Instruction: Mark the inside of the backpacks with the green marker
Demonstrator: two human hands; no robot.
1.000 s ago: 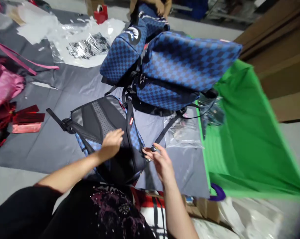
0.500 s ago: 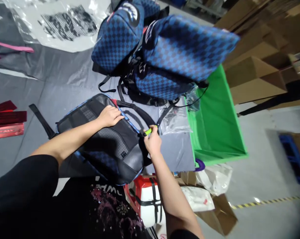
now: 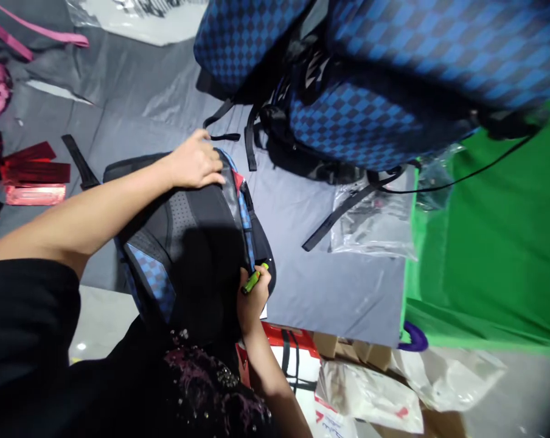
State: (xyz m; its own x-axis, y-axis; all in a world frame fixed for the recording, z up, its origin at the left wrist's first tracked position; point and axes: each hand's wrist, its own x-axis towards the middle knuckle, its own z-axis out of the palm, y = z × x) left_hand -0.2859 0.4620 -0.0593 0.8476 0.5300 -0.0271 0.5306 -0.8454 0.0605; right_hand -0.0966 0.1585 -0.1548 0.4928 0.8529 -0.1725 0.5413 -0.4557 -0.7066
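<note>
A black backpack [image 3: 211,225] with blue checkered trim lies tilted on the grey-covered table, its padded back panel facing up and its lower end against my body. My left hand [image 3: 195,161] is closed on its far edge, near a small red tab [image 3: 237,182]. At the right edge of the bag, my right hand [image 3: 254,298] is closed around a small yellow-green handheld tool [image 3: 253,280]; its working end cannot be made out. The fingers of that hand also touch the bag's blue piping.
Blue checkered backpacks [image 3: 357,121] are piled at the far side, straps trailing. A green fabric bin [image 3: 498,243] stands to the right. Red foil strips [image 3: 38,173] lie at left. A clear plastic bag [image 3: 370,222] is on the table [image 3: 302,280]. White packages [image 3: 370,389] sit below its edge.
The backpack has turned and been drawn nearer my body. My left hand is at its far edge, and my right hand has come lower and left with the tool. The view has shifted closer.
</note>
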